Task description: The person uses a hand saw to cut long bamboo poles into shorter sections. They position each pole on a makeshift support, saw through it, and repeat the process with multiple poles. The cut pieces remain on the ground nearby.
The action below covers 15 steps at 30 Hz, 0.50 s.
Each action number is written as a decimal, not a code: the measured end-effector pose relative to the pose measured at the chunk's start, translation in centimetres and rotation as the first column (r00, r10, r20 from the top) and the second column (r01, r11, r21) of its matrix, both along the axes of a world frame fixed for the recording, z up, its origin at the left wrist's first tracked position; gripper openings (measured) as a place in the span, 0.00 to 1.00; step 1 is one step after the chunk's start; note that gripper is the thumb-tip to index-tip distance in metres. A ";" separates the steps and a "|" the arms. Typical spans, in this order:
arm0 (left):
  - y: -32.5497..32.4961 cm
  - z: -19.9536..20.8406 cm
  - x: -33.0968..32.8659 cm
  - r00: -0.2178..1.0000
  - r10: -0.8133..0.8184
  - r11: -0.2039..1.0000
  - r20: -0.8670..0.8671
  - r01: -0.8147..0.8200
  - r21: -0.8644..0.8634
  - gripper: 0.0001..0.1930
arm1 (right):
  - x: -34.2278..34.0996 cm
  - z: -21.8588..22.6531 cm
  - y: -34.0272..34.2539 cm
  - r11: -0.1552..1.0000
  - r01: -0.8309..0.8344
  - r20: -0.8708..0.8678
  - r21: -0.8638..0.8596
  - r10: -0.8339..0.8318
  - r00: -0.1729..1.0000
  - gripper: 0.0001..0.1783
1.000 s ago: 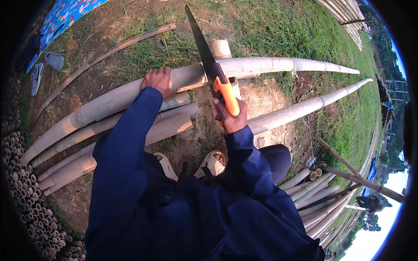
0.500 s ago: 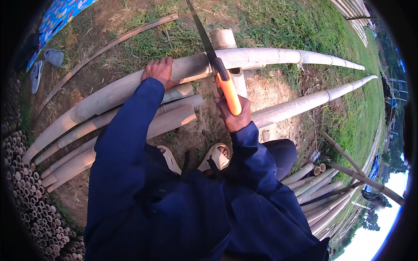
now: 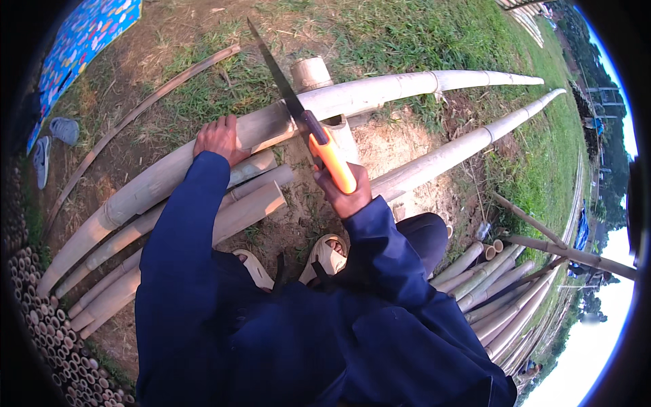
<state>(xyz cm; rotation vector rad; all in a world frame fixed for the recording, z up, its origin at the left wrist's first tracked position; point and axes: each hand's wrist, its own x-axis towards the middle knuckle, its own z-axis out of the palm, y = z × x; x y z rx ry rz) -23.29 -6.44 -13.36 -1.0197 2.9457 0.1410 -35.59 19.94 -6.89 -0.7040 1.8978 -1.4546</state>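
A thick pale bamboo pole (image 3: 386, 90) runs across in front of me, curving from lower left to upper right. My left hand (image 3: 221, 140) lies over its top, fingers wrapped round the far side. Just right of that hand, a handsaw (image 3: 274, 73) with a dark blade crosses the pole. My right hand (image 3: 346, 194) grips its orange handle on the near side; the blade's tip points away, to the far left. Any cut is too small to make out. Behind the blade rises a short bamboo post (image 3: 311, 72), close against the pole.
Several cut bamboo lengths (image 3: 247, 211) lie under my left arm. A second long pole (image 3: 441, 160) stretches right. Stacked bamboo (image 3: 61, 339) stands lower left, more poles (image 3: 488, 278) lie lower right. Grey shoes (image 3: 64, 130), a patterned blue sheet (image 3: 91, 41) and a split strip (image 3: 142, 105) are left.
The whole view has shifted, so the scene sits farther left. The saw appears drawn slightly toward me, and its tip now shows. My left hand keeps its place on the pole.
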 end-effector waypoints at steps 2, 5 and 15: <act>0.2 -0.3 1.4 0.999 0.026 1.000 -0.020 -0.025 0.016 0.37 | 1.0 -0.3 2.8 0.982 -0.130 -0.127 0.139 0.148 0.981 0.11; 0.1 -0.8 1.8 0.997 0.071 0.997 0.019 -0.071 0.016 0.40 | 5.2 2.4 11.9 0.982 -0.148 -0.125 0.114 0.162 0.979 0.05; 0.9 0.1 0.1 0.997 0.058 0.998 0.049 -0.060 0.037 0.39 | 0.8 -0.5 1.4 0.994 -0.108 -0.220 0.020 0.110 0.969 0.14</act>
